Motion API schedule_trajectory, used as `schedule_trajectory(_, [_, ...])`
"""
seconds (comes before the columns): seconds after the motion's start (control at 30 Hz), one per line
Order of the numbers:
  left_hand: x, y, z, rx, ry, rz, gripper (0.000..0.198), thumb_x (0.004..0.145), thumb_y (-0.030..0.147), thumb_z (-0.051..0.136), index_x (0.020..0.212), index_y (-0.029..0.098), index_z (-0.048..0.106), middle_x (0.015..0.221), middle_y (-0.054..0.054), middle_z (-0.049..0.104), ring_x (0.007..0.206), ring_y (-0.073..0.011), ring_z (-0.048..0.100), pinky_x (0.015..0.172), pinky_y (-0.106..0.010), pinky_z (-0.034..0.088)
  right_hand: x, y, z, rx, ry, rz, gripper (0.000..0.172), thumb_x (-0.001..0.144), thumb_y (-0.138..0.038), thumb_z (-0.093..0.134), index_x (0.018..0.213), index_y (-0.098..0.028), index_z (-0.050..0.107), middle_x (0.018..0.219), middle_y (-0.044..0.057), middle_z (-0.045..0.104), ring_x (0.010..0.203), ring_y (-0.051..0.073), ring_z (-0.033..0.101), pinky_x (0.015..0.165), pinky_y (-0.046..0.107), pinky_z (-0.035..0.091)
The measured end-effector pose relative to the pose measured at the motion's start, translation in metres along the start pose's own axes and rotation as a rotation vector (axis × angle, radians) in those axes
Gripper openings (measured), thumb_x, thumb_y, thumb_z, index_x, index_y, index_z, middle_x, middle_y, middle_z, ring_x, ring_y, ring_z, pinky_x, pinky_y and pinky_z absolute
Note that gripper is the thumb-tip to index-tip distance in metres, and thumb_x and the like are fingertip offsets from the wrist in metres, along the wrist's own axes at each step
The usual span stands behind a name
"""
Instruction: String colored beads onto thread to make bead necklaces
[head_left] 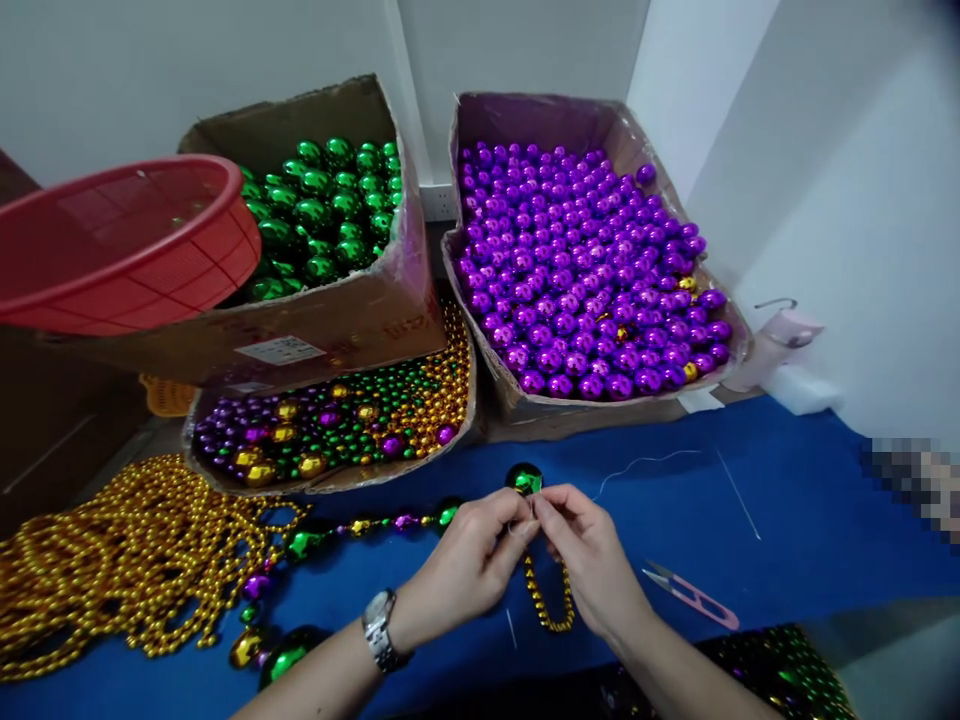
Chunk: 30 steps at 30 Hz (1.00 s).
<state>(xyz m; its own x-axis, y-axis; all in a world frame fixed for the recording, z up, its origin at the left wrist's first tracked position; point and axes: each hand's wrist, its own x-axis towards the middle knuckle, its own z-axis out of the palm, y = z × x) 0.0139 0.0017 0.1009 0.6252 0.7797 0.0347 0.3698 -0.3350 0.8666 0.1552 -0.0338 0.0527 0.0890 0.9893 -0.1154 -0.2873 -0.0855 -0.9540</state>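
Note:
My left hand [480, 545], with a silver watch [380, 628] on the wrist, pinches thin thread at its fingertips. Against it my right hand [586, 548] is closed in a pinch on the same thread; the exact grip is too small to make out. A large green ball bead [523, 478] lies just beyond the fingertips. Below them hangs a loop of gold beads [551, 628]. A garland of green, purple and gold beads [405, 522] runs left from behind my left hand and curves toward me. Pale thread [645, 459] trails off to the right on the blue cloth [810, 500].
Pink-handled thread snips [694, 594] lie right of my hands. Gold bead strands [112, 560] are heaped at left. Behind stand boxes of purple balls [570, 260], green balls [315, 210] and mixed beads [352, 420]. A red basket [150, 270] rests on the green balls' box.

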Motion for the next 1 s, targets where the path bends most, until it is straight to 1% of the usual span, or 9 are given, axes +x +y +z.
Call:
schedule_trajectory(0.1, [-0.003,-0.004,0.0,-0.062,0.056,-0.02,0.021,0.09,0.029,0.045,0.077,0.016,0.055,0.076,-0.003,0.057,0.07,-0.0141,0.05,0.066,-0.025,0.039,0.003,-0.001,0.0,0.045,-0.008,0.012,0.017,0.086,-0.037,0.058,0.085,-0.02,0.061,0.074,-0.002,0.055,0.066,0.01,0.048,0.057,0.02,0.038])
schedule_trajectory(0.23, [-0.008,-0.016,0.0,-0.351,0.16,-0.165,0.022,0.089,0.034,0.047,0.082,0.015,0.057,0.078,-0.004,0.059,0.069,-0.0136,0.053,0.064,-0.025,0.042,0.006,-0.002,-0.001,0.238,-0.063,0.063,0.014,0.091,-0.036,0.05,0.087,-0.023,0.053,0.086,-0.001,0.056,0.081,0.012,0.053,0.069,0.024,0.043])
schedule_trajectory(0.33, [-0.012,-0.027,0.0,-0.607,0.188,-0.251,0.024,0.088,0.035,0.051,0.078,0.014,0.055,0.072,-0.003,0.059,0.062,-0.0109,0.051,0.058,-0.022,0.042,0.009,0.005,0.0,0.328,-0.121,0.062,0.013,0.093,-0.034,0.048,0.086,-0.023,0.049,0.076,-0.003,0.053,0.073,0.01,0.052,0.069,0.025,0.043])
schedule_trajectory(0.47, [-0.014,-0.043,0.001,-0.805,0.226,-0.322,0.024,0.086,0.033,0.056,0.073,0.013,0.054,0.07,-0.002,0.058,0.057,-0.0076,0.049,0.052,-0.018,0.037,0.013,0.022,0.003,0.226,-0.13,0.037,0.016,0.092,-0.035,0.049,0.083,-0.021,0.05,0.065,-0.005,0.047,0.059,0.007,0.045,0.058,0.02,0.038])
schedule_trajectory(0.57, [-0.013,-0.05,0.0,-0.886,0.224,-0.386,0.023,0.086,0.033,0.056,0.075,0.012,0.056,0.073,-0.003,0.06,0.058,-0.0077,0.052,0.052,-0.018,0.037,0.016,0.03,0.004,0.112,-0.129,0.018,0.015,0.091,-0.034,0.053,0.085,-0.02,0.055,0.065,-0.004,0.051,0.057,0.007,0.047,0.054,0.019,0.037])
schedule_trajectory(0.67, [-0.014,-0.051,-0.003,-0.848,0.244,-0.38,0.019,0.083,0.031,0.06,0.08,0.013,0.058,0.074,-0.004,0.062,0.06,-0.0086,0.054,0.053,-0.019,0.039,0.019,0.029,0.003,0.007,-0.138,-0.027,0.013,0.089,-0.032,0.057,0.088,-0.019,0.06,0.07,-0.001,0.057,0.059,0.008,0.052,0.057,0.021,0.041])
schedule_trajectory(0.73, [-0.015,-0.049,-0.006,-0.76,0.276,-0.353,0.018,0.081,0.03,0.063,0.082,0.013,0.059,0.067,-0.002,0.062,0.059,-0.009,0.055,0.053,-0.019,0.04,0.021,0.025,0.002,-0.052,-0.171,-0.059,0.013,0.088,-0.032,0.057,0.086,-0.019,0.062,0.089,0.003,0.062,0.061,0.008,0.055,0.06,0.023,0.045])
schedule_trajectory(0.83, [-0.015,-0.044,-0.009,-0.631,0.295,-0.317,0.018,0.079,0.029,0.065,0.084,0.012,0.06,0.065,-0.002,0.062,0.059,-0.0102,0.057,0.056,-0.021,0.044,0.025,0.016,0.002,-0.187,-0.244,-0.134,0.014,0.09,-0.031,0.053,0.086,-0.02,0.061,0.13,0.008,0.047,0.059,0.006,0.058,0.06,0.025,0.049])
schedule_trajectory(1.0, [-0.014,-0.038,-0.012,-0.591,0.28,-0.307,0.019,0.08,0.03,0.064,0.083,0.012,0.06,0.067,-0.003,0.065,0.06,-0.0112,0.058,0.056,-0.021,0.045,0.03,0.007,0.002,-0.39,-0.315,-0.256,0.016,0.092,-0.027,0.048,0.081,-0.019,0.057,0.14,0.008,0.037,0.062,0.006,0.061,0.066,0.027,0.05])
